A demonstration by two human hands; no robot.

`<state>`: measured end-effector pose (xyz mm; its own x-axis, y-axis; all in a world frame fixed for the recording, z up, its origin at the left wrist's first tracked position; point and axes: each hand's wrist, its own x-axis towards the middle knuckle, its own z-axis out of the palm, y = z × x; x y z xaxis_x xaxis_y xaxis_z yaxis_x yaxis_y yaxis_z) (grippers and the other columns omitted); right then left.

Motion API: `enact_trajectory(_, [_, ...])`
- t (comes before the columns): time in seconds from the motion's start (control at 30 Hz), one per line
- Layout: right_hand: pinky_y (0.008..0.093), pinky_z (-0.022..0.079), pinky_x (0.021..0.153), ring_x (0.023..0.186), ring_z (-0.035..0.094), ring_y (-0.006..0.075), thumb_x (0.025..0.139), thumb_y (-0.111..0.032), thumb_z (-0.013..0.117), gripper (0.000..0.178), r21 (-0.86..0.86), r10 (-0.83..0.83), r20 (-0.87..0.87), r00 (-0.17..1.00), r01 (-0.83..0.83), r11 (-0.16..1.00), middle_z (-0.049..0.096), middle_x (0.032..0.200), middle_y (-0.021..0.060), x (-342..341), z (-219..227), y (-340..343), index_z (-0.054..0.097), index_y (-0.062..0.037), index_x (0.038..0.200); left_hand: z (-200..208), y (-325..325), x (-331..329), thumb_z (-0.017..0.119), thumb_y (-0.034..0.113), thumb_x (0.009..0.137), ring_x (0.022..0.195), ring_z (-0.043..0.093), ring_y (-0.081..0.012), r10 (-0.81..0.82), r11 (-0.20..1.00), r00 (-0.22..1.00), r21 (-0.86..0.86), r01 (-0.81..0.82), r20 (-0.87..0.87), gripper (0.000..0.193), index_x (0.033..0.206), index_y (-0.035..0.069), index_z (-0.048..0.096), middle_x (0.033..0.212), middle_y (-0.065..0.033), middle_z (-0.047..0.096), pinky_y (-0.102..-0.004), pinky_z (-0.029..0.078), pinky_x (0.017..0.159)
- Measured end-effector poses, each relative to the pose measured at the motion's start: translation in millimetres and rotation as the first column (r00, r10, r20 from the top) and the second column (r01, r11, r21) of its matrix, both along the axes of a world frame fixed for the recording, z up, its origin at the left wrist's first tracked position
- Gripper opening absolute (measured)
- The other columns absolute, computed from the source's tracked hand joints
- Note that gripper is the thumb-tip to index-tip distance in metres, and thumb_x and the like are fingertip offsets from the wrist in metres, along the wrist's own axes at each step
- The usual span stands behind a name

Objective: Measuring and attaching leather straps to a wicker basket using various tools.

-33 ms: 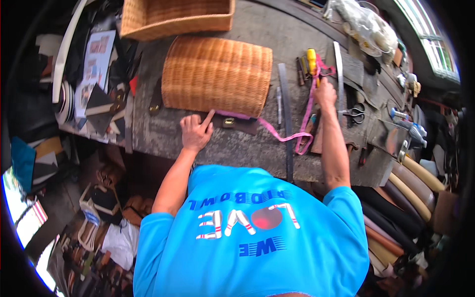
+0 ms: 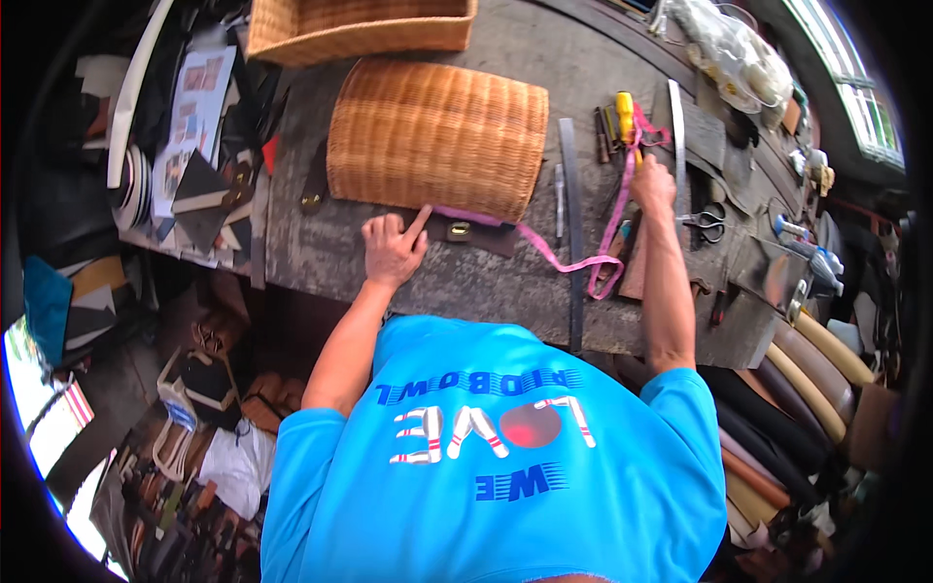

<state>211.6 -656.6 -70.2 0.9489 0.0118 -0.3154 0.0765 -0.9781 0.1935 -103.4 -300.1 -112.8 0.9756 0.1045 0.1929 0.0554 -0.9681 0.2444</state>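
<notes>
A curved wicker panel, woven in orange-brown, lies on the worn workbench. My left hand is at its near edge, index finger stretched out onto the end of a pink measuring tape. Beneath that edge a dark leather piece with a brass clasp sticks out. The tape runs along the edge, then loops rightward and up toward my right hand. That hand is closed among the tools, with a bit of yellow showing at its fingertips; what it grips is mostly hidden. Above it lies a yellow-handled tool.
An open wicker basket stands at the far edge. A dark strip, a silver pen, a metal ruler and scissors lie to the right. Papers and leather scraps crowd the left. Material rolls stand lower right.
The whole picture has shifted slightly right and up. Both hands, the tape and the wicker panel keep their places relative to each other.
</notes>
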Motion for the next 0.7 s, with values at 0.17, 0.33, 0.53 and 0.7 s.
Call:
enact_trajectory(0.17, [0.0491,0.053,0.087,0.103,0.065,0.0417,0.087,-0.016,0.055,0.027,-0.079,-0.003,-0.149,0.989,-0.009,0.997,0.068,0.105,0.0244,-43,53,-31,0.064,-0.0014,0.107,-7,3,-6,0.061,0.028,0.089,0.084,0.039,-0.0245,0.004,0.995,0.999,0.100,0.000,-0.040,0.059,0.146,0.030,0.048,0.085,-0.0043,0.036,-0.0442,0.033,0.086])
enact_trajectory(0.33, [0.0285,0.053,0.061,0.067,0.067,0.0187,0.091,-0.008,0.066,0.013,0.869,-0.221,-0.061,0.973,0.161,0.469,0.065,0.082,0.0100,-151,78,30,0.056,-0.0018,0.096,-7,3,-6,0.063,0.030,0.087,0.082,0.040,-0.0247,-0.002,0.998,1.000,0.065,0.004,-0.029,0.063,0.147,0.033,0.046,0.084,-0.0044,0.037,-0.0436,0.034,0.084])
enact_trajectory(0.53, [0.0299,0.054,0.069,0.080,0.069,0.0189,0.087,-0.004,0.070,0.016,0.982,-0.051,0.108,0.993,-0.099,0.160,0.068,0.092,0.0135,-267,29,197,0.061,-0.0001,0.100,-4,9,-3,0.064,0.029,0.085,0.078,0.042,-0.0234,-0.046,0.998,0.999,0.036,0.046,0.001,0.061,0.144,0.028,0.051,0.080,-0.0038,0.039,-0.0411,0.037,0.076])
enact_trajectory(0.7, [0.0370,0.057,0.076,0.089,0.070,0.0313,0.084,0.002,0.069,0.027,0.850,0.037,0.456,0.889,-0.448,0.276,0.068,0.098,0.0165,-283,-11,244,0.063,0.0015,0.109,-14,13,-5,0.063,0.032,0.086,0.077,0.045,-0.0247,-0.074,0.997,0.997,0.013,0.074,0.001,0.065,0.148,0.030,0.044,0.081,-0.0062,0.042,-0.0413,0.038,0.074])
